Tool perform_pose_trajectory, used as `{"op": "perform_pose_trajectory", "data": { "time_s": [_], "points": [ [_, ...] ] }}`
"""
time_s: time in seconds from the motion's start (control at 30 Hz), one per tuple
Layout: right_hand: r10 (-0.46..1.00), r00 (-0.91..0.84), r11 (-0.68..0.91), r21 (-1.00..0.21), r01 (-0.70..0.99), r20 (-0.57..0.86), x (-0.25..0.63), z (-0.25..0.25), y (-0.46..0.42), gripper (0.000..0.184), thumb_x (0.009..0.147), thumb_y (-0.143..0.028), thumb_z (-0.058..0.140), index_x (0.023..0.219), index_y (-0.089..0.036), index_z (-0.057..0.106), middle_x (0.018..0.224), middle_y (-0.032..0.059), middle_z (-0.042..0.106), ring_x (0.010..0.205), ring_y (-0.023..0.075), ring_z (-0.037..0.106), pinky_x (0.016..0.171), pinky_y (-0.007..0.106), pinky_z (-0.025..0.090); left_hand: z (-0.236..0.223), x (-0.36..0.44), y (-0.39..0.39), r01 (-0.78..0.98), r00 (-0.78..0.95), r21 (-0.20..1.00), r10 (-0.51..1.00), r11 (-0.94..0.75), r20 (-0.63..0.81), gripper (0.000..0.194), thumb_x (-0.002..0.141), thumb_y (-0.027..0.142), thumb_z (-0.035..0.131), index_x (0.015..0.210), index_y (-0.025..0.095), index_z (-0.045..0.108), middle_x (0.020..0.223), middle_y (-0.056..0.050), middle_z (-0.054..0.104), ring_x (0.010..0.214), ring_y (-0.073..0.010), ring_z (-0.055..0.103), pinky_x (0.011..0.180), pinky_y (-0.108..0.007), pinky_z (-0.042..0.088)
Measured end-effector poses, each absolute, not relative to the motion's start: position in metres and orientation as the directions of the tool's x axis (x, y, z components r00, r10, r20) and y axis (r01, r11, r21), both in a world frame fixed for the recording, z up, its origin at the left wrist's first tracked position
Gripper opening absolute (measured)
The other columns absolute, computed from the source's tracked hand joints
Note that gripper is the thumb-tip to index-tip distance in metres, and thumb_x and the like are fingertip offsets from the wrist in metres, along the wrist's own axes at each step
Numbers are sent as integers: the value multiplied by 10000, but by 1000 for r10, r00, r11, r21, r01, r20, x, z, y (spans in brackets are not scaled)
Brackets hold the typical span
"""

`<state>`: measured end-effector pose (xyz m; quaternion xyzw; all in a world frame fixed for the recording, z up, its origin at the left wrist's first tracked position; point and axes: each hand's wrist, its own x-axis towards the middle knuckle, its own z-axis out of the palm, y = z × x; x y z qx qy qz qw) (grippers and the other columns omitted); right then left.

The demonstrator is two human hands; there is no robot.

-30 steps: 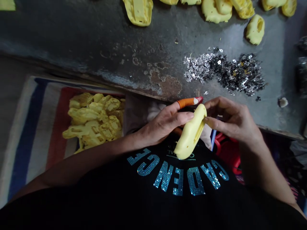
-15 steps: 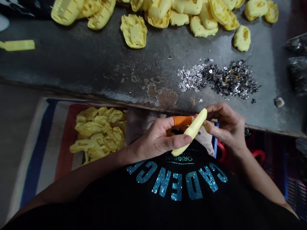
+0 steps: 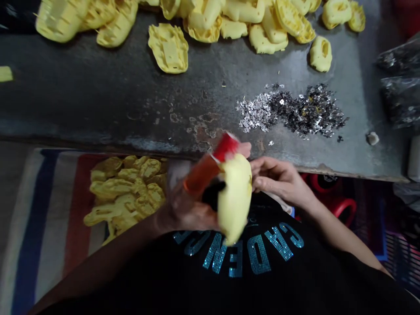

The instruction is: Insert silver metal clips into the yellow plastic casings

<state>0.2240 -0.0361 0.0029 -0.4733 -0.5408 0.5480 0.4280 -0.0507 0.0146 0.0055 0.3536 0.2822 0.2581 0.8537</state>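
Note:
A yellow plastic shell point(image 3: 234, 199) is held at the table's front edge, its smooth outer side towards me. My left hand point(image 3: 193, 201), blurred by motion, grips it from the left, with an orange sleeve on one finger and red wrapping on a fingertip. Beside the shell's right edge is my right hand point(image 3: 278, 179), thumb and fingers pinched together; whatever may be between them is hidden. A heap of small shiny metal clips point(image 3: 292, 109) lies on the table point(image 3: 108, 96) beyond my hands.
More yellow shells point(image 3: 169, 48) lie along the table's far side. Below the edge at left, several yellow parts point(image 3: 127, 188) are piled on a striped sheet point(image 3: 74, 210). Clear bags point(image 3: 402, 96) of metal pieces sit at right, near a small whitish lump point(image 3: 372, 138).
My left hand has turned the shell from edge-on to showing its broad outer face and shifted it left. My right hand has moved slightly left and down, its fingers curling closer together.

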Motion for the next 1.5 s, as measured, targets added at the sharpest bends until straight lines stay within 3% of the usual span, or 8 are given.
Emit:
{"op": "perform_pose_trajectory", "data": {
  "time_s": [0.13, 0.23, 0.33, 0.47, 0.63, 0.73, 1.13, 1.5],
  "points": [
    [933, -121, 303, -561, 771, 338, 280, 2, -14, 115, 1135, -316, 785, 1167, -323, 895, 1174, 70, 888, 1074, 264, 800, 956, 455, 652, 11, -38, 22, -388, 526, 835, 838, 390, -147, 742, 792, 539, 1095, 1474, 392, 841, 1660, -43, 784, 1736, -497, 529, 1250, -554, 646],
    [875, -293, 417, -292, 861, 385, 308, -13, 6, 125, 1153, -329, 758, 1174, -348, 880, 1179, 66, 866, 1052, 275, 735, 932, 473, 569, 8, -30, 27, -464, 510, 753, 836, 466, -204, 675, 857, 635, 1043, 1437, 345, 855, 1495, -60, 864, 1605, -451, 671, 1094, -456, 731],
    [840, -377, 487, -238, 840, 389, 314, -27, 19, 151, 1191, -331, 683, 1165, -314, 831, 1164, 68, 840, 1024, 267, 696, 910, 456, 542, 3, -25, 25, -489, 512, 698, 820, 523, -256, 675, 867, 627, 1026, 1429, 292, 862, 1534, -79, 841, 1558, -444, 690, 1030, -445, 754],
    [856, -327, 469, -332, 819, 401, 298, -23, 22, 164, 1188, -285, 610, 1097, -289, 747, 1081, 71, 785, 999, 273, 706, 907, 451, 579, 1, -18, 18, -482, 570, 612, 755, 627, -324, 571, 959, 625, 900, 1395, 256, 880, 1512, -77, 859, 1542, -468, 706, 995, -436, 748],
    [926, -250, 374, -776, 508, 283, 263, 23, -2, 94, 1191, -321, 679, 1135, -286, 745, 1019, 24, 804, 878, 205, 761, 811, 374, 629, 1, -4, 13, -398, 708, 484, 596, 779, -379, 558, 832, 561, 999, 1260, 224, 875, 1393, -147, 903, 1428, -450, 802, 976, -487, 758],
    [940, -295, 279, -887, 367, 173, 248, 49, -13, 141, 1159, -392, 789, 1077, -278, 801, 960, 1, 817, 794, 174, 747, 772, 344, 639, 3, 0, 10, -366, 765, 436, 532, 822, -362, 493, 855, 531, 984, 1212, 216, 858, 1364, -135, 907, 1451, -451, 792, 1073, -549, 748],
    [892, -452, 151, -950, 272, 13, 248, 75, -8, 216, 1047, -293, 940, 1101, -245, 737, 915, -46, 794, 719, 85, 724, 654, 206, 605, -2, 1, -2, -356, 839, 426, 485, 832, -246, 468, 1026, 615, 884, 1275, 223, 824, 1276, -106, 906, 1139, -323, 876, 977, -493, 775],
    [827, -562, 254, -886, 388, -9, 248, 85, 3, 186, 1045, -252, 857, 1102, -256, 680, 917, -31, 811, 738, 114, 746, 649, 235, 607, -3, -1, -10, -327, 830, 425, 471, 844, -297, 496, 1007, 598, 896, 1345, 242, 824, 1511, -130, 845, 1586, -496, 697, 1200, -704, 688]
  ]
}}
